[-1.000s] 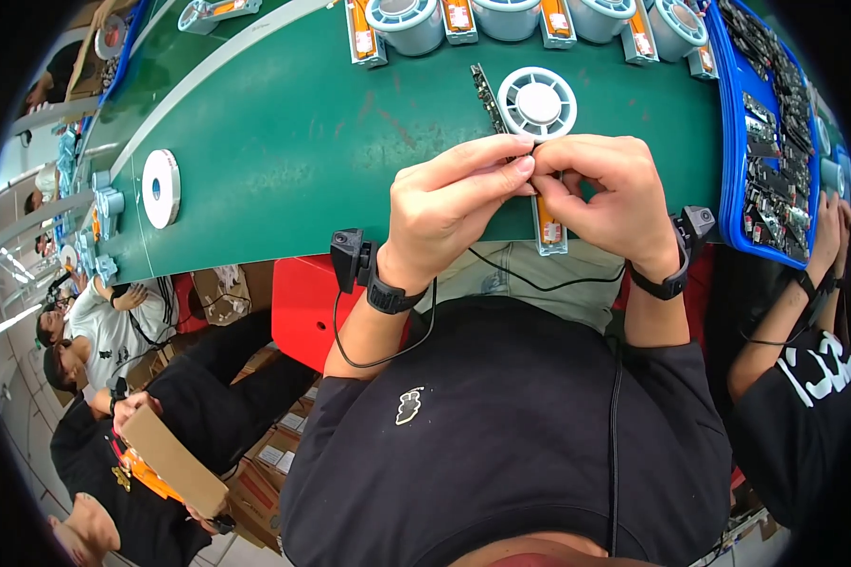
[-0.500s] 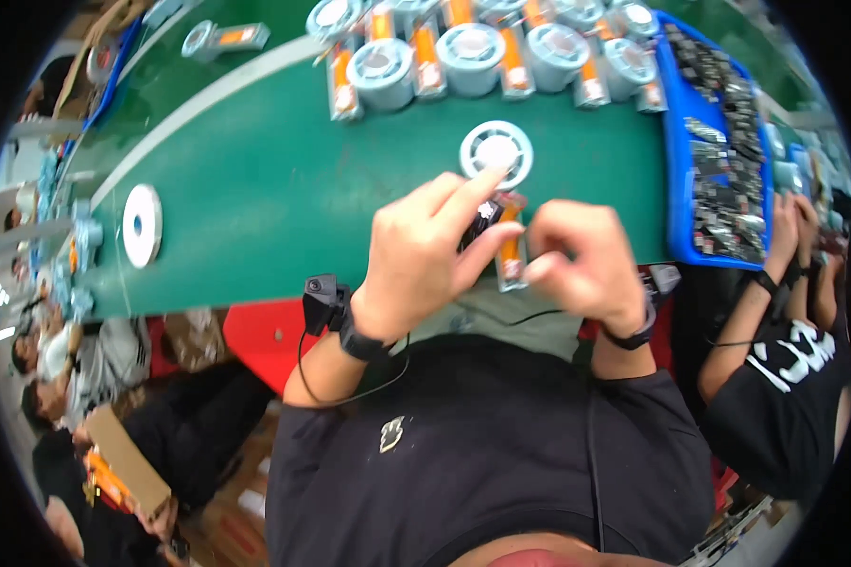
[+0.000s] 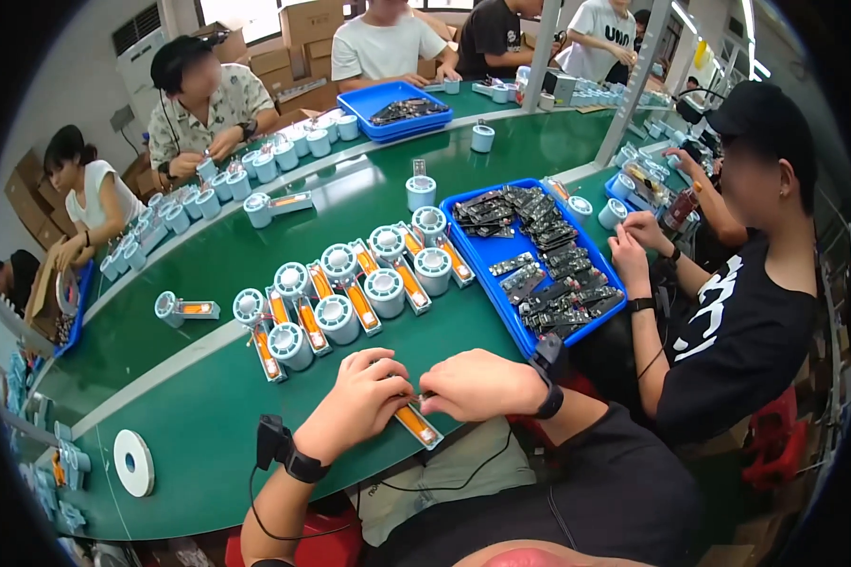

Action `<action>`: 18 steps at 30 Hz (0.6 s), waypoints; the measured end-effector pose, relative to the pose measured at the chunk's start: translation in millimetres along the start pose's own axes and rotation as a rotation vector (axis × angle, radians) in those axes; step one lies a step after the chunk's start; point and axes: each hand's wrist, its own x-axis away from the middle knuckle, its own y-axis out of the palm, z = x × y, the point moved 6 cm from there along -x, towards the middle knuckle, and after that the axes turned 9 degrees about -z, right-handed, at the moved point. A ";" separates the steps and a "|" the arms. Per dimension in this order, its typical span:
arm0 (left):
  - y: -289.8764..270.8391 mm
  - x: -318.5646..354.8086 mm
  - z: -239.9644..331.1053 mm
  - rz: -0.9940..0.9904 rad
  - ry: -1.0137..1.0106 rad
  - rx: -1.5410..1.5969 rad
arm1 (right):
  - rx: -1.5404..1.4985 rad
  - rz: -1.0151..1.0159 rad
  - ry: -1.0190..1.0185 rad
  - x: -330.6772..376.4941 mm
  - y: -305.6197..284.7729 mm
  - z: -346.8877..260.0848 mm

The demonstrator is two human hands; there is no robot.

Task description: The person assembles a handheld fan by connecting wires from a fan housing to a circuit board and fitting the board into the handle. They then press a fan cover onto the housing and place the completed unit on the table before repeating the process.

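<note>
Holding an orange-centred casing (image 3: pixel 420 427), left fingers (image 3: pixel 394 387) curl; right fingers (image 3: pixel 440 386) pinch.

Behind the hands (image 3: pixel 355 402) stand the housings (image 3: pixel 385 292); right of these, boards (image 3: pixel 565 262) in a tray (image 3: pixel 496 291); left, a roll (image 3: pixel 143 465).

Left grip (image 3: pixel 355 397): held above the counter (image 3: pixel 208 416), back turned up, fingers bent down and inward toward the right grip (image 3: pixel 487 383).
Right grip: held above the counter, back turned up, fingers curled; its pinch is partly hidden.
Fingertips: brought just beside each other over the counter.
Left forearm (image 3: pixel 279 501): slanted up across the counter's near edge.
Right forearm (image 3: pixel 577 420): stretched sideways, wrist placed near that edge.
</note>
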 end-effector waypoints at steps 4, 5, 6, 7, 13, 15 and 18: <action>-0.6 4.2 13.3 0.111 -0.130 0.073 | 0.100 0.402 0.149 -2.6 10.8 11.3; -0.3 6.7 15.1 0.151 -0.181 0.068 | 0.002 0.516 0.140 -3.8 12.4 9.1; 1.9 9.2 15.3 0.144 -0.189 0.075 | -0.098 0.630 0.134 -4.3 14.1 7.6; 1.3 10.1 12.8 0.181 -0.218 0.093 | -0.196 0.740 0.128 -2.4 13.9 9.3; -4.8 12.6 14.6 0.185 -0.291 -0.095 | -0.265 0.777 -0.078 -1.4 28.8 -1.8; -5.0 11.8 21.4 0.171 -0.310 -0.115 | -0.215 0.769 -0.120 0.2 29.8 -6.5; -8.3 9.7 25.6 0.171 -0.336 -0.173 | -0.275 0.742 -0.092 0.9 33.7 -3.1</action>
